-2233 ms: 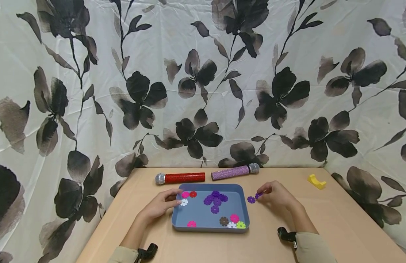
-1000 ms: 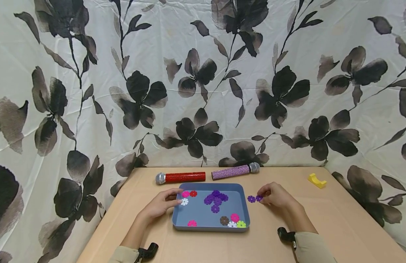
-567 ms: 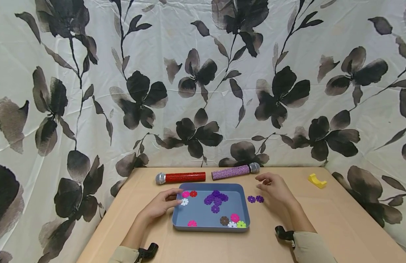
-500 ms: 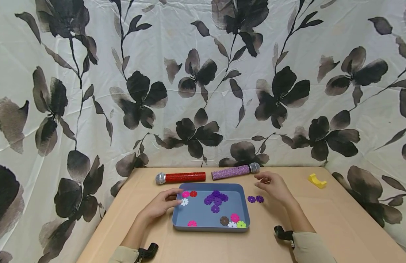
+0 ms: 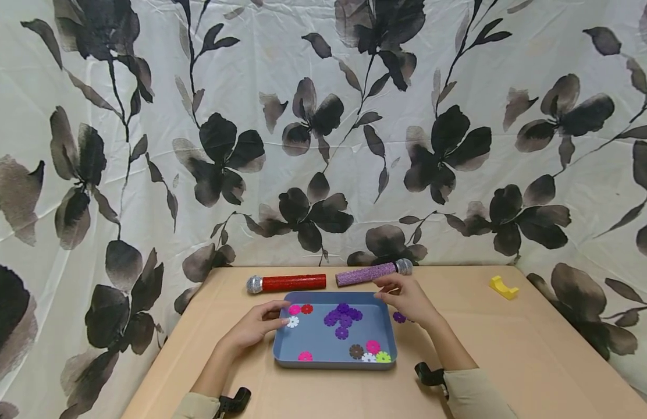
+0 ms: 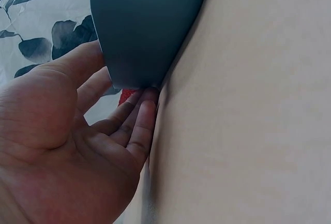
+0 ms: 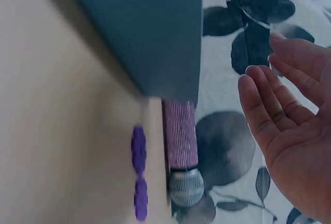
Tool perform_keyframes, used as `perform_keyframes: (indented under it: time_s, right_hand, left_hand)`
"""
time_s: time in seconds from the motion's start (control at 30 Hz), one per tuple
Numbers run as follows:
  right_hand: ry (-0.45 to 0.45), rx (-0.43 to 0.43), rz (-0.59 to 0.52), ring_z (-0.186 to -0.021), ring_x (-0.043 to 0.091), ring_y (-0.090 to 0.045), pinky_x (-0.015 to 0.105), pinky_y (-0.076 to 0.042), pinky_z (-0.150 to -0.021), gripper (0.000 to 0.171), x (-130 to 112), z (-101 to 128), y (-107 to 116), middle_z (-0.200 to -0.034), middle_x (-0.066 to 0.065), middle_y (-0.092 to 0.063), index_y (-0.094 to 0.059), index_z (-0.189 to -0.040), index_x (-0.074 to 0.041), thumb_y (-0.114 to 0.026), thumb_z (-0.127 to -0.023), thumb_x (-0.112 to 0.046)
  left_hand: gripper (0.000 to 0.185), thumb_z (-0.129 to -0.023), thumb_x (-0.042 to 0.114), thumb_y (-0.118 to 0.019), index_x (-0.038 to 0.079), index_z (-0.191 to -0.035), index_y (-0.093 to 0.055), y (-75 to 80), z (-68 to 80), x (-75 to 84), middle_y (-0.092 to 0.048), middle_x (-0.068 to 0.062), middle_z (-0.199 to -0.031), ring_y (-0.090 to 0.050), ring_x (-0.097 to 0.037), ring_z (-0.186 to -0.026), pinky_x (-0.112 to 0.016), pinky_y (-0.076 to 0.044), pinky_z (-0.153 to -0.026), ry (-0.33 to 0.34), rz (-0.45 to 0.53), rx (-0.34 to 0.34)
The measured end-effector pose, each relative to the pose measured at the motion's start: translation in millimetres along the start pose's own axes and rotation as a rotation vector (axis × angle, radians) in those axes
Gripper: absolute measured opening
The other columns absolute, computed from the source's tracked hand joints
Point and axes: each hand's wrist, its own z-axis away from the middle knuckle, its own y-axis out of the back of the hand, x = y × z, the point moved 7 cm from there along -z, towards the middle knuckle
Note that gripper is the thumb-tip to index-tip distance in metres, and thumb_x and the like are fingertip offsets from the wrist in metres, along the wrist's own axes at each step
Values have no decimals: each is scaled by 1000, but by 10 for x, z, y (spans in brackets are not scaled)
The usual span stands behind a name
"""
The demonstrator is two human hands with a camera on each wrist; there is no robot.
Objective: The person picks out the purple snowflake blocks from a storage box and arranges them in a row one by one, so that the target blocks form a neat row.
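Note:
My left hand [image 5: 250, 327] grips the left rim of a blue-grey tray [image 5: 323, 346]. The left wrist view has this hand [image 6: 67, 151] around the tray's corner [image 6: 145, 32], some fingers low beside the table. Inside the tray, purple flower-shaped discs [image 5: 342, 333] form a cluster; pink, red, white, brown and lime ones lie near its edges. My right hand [image 5: 411, 301] is over the tray's right rim, holding nothing; in the right wrist view its fingers [image 7: 264, 97] are loosely extended. Purple discs [image 7: 138, 151] rest on the table beside the tray, partly hidden by that hand in the head view.
Behind the tray lie a red glitter microphone [image 5: 292, 283] and a lilac glitter microphone [image 5: 365, 274]. A yellow curved block [image 5: 504, 287] sits at the far right of the table [image 5: 512, 349]. A floral cloth [image 5: 323, 145] hangs behind the table's back edge.
My right hand put a purple disc down beside another one right of the tray and let go. It then rose and moved left to the tray's right rim. The left hand stayed put.

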Motion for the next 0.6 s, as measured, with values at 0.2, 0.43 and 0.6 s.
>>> perform_keyframes:
  time_s: [0.2, 0.43, 0.6]
  right_hand:
    - [26, -39, -12, -96, 18, -70, 29, -59, -86, 28, -96, -64, -222, -115, 12, -75, -76, -118, -9, -81, -91, -13]
    - [48, -136, -4, -97, 20, -70, 30, -58, -84, 31, -175, -79, -494, -119, 21, -74, -74, -121, -2, -80, -92, -12]
    - [87, -222, 1, -99, 31, -72, 33, -59, -86, 31, -243, -66, -691, -118, 22, -73, -73, -120, 3, -78, -93, -10]
  left_hand:
    - [53, -99, 28, -73, 9, -146, -59, 11, 9, 4, -60, -16, -147, -55, -35, -137, -56, -40, -118, -4, -8, -6]
    - [51, -100, 27, -72, 9, -146, -59, 10, 4, 6, -60, -15, -147, -55, -36, -138, -56, -39, -119, -5, -14, -3]
    - [49, -100, 24, -71, 9, -146, -59, 8, -2, 5, -60, -15, -148, -55, -36, -138, -56, -39, -119, -14, -24, -4]
